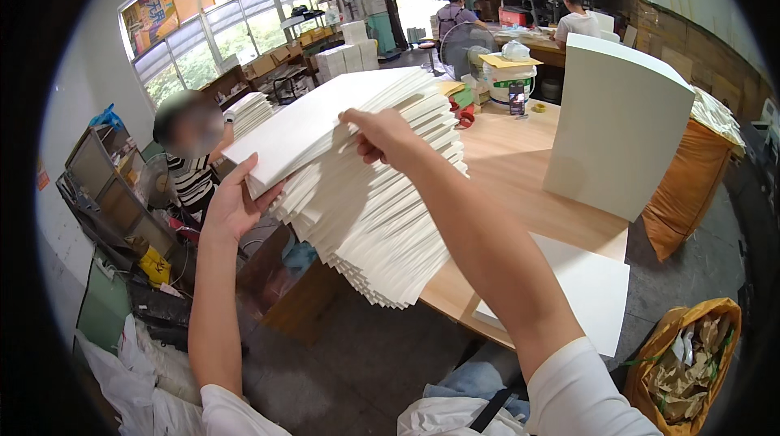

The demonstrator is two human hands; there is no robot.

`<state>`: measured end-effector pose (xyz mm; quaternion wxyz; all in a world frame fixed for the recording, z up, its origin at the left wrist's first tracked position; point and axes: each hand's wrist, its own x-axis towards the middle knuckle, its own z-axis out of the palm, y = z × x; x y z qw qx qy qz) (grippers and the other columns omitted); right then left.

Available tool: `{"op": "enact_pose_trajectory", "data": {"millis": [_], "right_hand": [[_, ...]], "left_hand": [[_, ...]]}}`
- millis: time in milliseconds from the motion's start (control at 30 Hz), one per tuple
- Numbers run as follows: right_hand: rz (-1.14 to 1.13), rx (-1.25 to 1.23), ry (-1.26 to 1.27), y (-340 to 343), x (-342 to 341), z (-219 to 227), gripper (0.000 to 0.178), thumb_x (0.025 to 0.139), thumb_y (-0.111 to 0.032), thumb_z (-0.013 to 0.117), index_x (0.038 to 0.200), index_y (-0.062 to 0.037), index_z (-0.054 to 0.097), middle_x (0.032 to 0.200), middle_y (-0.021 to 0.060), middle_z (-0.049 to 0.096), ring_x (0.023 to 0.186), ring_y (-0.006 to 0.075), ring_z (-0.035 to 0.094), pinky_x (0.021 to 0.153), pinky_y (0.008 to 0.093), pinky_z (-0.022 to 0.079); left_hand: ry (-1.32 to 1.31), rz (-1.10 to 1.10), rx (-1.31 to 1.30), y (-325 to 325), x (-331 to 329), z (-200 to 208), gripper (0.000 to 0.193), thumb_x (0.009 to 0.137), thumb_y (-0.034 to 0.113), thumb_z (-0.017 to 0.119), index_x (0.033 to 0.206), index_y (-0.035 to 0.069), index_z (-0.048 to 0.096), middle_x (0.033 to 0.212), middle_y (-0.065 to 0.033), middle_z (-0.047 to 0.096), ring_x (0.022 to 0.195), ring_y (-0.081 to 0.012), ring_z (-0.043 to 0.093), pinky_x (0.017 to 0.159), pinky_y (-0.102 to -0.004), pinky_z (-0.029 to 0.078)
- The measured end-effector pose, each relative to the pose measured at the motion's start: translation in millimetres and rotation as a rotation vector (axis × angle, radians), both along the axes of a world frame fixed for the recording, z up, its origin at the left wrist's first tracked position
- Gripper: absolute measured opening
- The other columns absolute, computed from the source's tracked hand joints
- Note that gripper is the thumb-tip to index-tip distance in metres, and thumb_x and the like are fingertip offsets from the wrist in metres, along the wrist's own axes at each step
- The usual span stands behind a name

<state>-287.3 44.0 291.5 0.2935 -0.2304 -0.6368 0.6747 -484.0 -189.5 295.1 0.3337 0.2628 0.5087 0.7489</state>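
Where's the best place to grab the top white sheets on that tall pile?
Probably the near left corner of the top white sheets, coming from the left: thumb above, fingers underneath, as the left hand has it. That corner juts out past the tall pile below, leaving room for fingers. The right hand could steady the right edge, where its index finger is now.
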Motion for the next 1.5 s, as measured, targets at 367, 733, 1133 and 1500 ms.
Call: {"op": "enact_pose_trajectory", "data": {"millis": [367,733,1133,1500], "right_hand": [[-0.08,0.355,-0.098,-74.7,205.3,-180.7,0.043,0.105,-0.037,0.076,0.08,-0.0024,0.07,0.072,0.0039,0.072,0.069,0.0101,0.067,0.064,0.0286,0.05],[-1.469,0.151,-0.319,-161.1,535.6,-390.0,0.031,0.112,-0.028,0.066,0.126,0.0003,0.064,0.111,0.0045,0.065,0.094,0.0128,0.06,0.082,0.03,0.051],[-0.903,-0.412,-0.456,-83.9,549.5,-354.7,0.061,0.11,-0.05,0.064,0.135,0.0053,0.068,0.113,0.0112,0.073,0.1,0.017,0.066,0.088,0.0319,0.051],[-0.68,-0.532,-0.341,-97.0,601.4,-381.3,0.055,0.106,-0.043,0.069,0.137,0.0022,0.065,0.121,0.0117,0.073,0.108,0.0192,0.068,0.09,0.0335,0.054]], "left_hand": [[0.229,0.104,0.048,-41.1,-44.4,-45.3,0.056,0.113,0.054,0.057,0.146,0.008,0.06,0.113,-0.0111,0.079,0.09,-0.0205,0.08,0.069,-0.0275,0.065],[0.012,-0.036,-0.381,61.3,249.0,-350.3,0.031,0.112,0.03,0.061,0.123,0.002,0.071,0.098,-0.0067,0.075,0.086,-0.0162,0.072,0.076,-0.028,0.056],[0.673,-0.402,-0.456,122.2,281.5,-388.0,0.038,0.108,0.028,0.07,0.126,-0.005,0.072,0.116,-0.0137,0.073,0.108,-0.0223,0.068,0.098,-0.0341,0.052],[0.677,-0.37,-0.503,47.1,302.9,-387.3,0.038,0.105,0.032,0.074,0.117,-0.004,0.074,0.104,-0.0117,0.073,0.093,-0.0211,0.069,0.085,-0.0348,0.054]]}}
